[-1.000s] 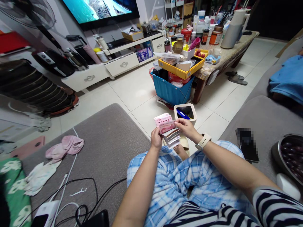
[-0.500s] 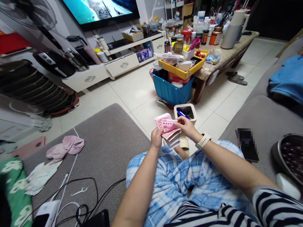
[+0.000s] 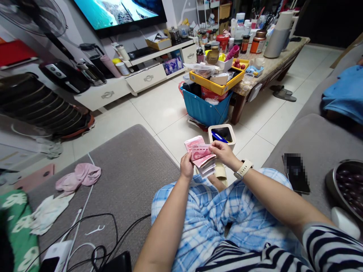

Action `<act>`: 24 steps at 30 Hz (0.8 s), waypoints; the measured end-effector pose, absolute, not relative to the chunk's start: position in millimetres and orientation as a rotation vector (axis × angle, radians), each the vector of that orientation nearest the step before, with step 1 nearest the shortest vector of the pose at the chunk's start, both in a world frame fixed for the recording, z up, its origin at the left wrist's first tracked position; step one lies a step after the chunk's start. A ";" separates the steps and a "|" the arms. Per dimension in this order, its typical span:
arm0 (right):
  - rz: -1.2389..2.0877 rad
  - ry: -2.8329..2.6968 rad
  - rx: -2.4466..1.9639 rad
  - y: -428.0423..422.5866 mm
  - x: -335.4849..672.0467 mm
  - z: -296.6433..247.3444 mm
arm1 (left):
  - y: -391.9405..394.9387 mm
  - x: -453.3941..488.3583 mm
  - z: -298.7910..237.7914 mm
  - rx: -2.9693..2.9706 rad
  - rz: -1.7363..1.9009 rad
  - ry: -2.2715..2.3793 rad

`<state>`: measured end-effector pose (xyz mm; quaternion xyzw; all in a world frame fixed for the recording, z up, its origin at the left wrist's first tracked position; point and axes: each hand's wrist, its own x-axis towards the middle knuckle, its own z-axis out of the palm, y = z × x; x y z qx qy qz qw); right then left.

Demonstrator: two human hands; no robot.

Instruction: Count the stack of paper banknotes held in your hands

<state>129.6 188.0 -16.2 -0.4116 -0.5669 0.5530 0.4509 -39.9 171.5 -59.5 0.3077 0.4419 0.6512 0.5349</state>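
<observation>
At the centre of the frame we see our left hand (image 3: 186, 167) clenched around the lower edge of a stack of banknotes (image 3: 202, 158), its grip holding the wad upright above our knees in blue checked trousers (image 3: 210, 215). Our right hand (image 3: 224, 152), with a pale watch (image 3: 243, 169) on the wrist, pinches the top pink note at its right edge, so this grip too is closed on the banknotes. Just beyond the notes, on the tiled floor, stands a small white bin (image 3: 222, 134). Behind it sits a blue basket (image 3: 206, 107) beside the cluttered bench (image 3: 270, 64) at upper right. A dark phone (image 3: 296, 173) lies on the grey sofa at right.
</observation>
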 end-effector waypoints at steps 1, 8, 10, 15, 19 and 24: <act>1.365 -1.401 -1.014 188.1 129.5 -16.5 | 171.1 -39.9 -59.4 0.733 1.544 1.053; 1.384 -1.385 -1.006 188.9 128.2 -18.8 | 171.4 -40.7 -62.6 0.743 1.547 1.056; 1.381 -1.386 -1.015 188.8 128.0 -18.5 | 171.6 -40.8 -63.4 0.742 1.546 1.056; 1.387 -1.386 -1.007 188.5 128.4 -17.4 | 170.9 -40.6 -64.6 0.726 1.529 1.040; 1.398 -1.382 -1.014 188.6 128.9 -17.3 | 170.6 -39.9 -64.5 0.738 1.527 1.054; 1.409 -1.374 -1.022 188.9 128.8 -19.6 | 169.4 -38.8 -56.9 0.836 1.532 1.166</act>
